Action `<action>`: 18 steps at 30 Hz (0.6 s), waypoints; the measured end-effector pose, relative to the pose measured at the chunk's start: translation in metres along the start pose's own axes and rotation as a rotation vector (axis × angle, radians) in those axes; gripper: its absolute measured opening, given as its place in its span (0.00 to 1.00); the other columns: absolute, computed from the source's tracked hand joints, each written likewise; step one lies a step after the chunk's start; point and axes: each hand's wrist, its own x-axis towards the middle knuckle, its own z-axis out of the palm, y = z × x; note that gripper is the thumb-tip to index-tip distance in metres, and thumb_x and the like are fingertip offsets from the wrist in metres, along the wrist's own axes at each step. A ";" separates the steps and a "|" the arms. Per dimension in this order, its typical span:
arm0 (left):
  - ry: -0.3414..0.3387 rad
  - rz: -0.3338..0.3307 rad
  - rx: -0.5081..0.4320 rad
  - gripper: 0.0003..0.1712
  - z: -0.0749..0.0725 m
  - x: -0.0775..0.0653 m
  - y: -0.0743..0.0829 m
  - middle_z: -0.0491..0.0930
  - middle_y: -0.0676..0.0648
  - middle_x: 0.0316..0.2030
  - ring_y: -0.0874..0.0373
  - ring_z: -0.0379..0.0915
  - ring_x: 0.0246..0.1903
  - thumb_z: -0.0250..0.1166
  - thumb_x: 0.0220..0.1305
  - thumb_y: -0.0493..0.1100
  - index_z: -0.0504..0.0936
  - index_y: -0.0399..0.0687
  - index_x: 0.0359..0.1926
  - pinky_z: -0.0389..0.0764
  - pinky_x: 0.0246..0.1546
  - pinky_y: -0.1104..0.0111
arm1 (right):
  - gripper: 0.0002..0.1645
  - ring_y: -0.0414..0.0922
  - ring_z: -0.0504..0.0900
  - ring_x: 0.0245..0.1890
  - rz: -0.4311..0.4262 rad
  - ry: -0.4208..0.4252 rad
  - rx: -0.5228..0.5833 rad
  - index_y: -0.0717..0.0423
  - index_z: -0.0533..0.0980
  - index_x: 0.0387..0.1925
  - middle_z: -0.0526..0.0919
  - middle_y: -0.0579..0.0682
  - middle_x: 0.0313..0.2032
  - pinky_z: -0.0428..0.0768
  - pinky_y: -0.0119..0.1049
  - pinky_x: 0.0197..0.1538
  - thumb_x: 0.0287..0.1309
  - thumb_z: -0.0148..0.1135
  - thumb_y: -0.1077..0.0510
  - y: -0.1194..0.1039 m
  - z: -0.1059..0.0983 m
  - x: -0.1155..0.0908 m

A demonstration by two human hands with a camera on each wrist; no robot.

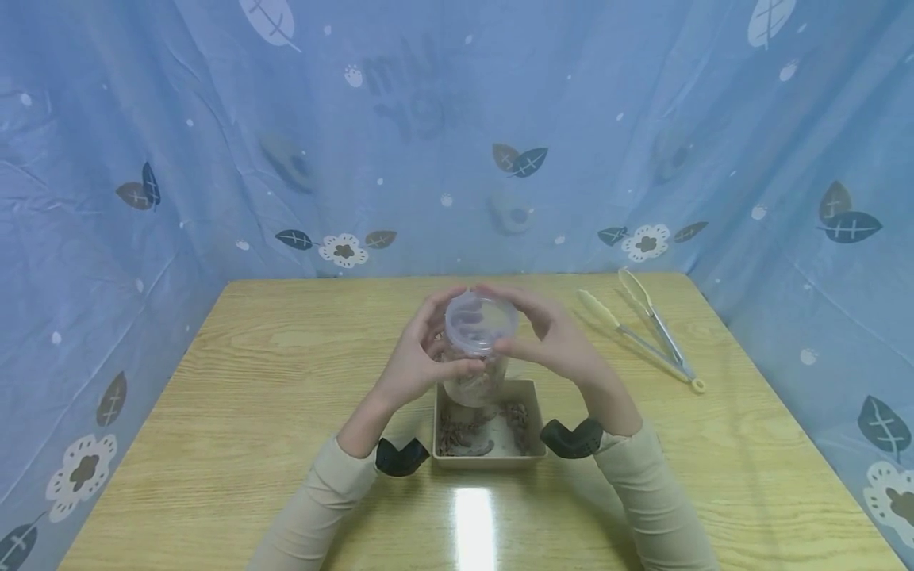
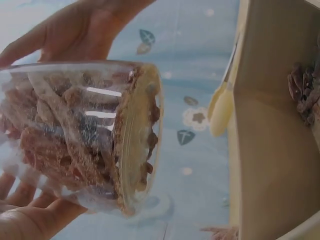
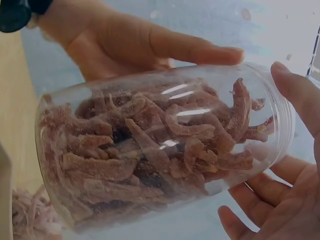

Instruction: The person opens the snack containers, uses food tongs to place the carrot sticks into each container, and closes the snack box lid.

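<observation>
A clear plastic jar packed with dried brownish meat strips is held up over the near end of a beige tray. My left hand grips the jar's side, thumb across the front. At the top, my right hand curls its fingers and thumb around the translucent lid. In the right wrist view the jar lies sideways across the picture, its lidded end at the right. Similar strips lie scattered in the tray.
Metal tongs with pale yellow tips lie spread on the wooden table to the right. A blue patterned curtain encloses the table at the back and sides. Each wrist carries a black band.
</observation>
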 end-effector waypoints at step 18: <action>0.230 0.045 0.242 0.51 0.015 0.001 -0.011 0.65 0.42 0.60 0.47 0.66 0.58 0.73 0.43 0.31 0.58 0.47 0.68 0.72 0.58 0.61 | 0.44 0.47 0.71 0.50 0.082 0.401 -0.435 0.51 0.71 0.59 0.73 0.52 0.48 0.71 0.45 0.56 0.35 0.78 0.53 0.001 0.042 0.006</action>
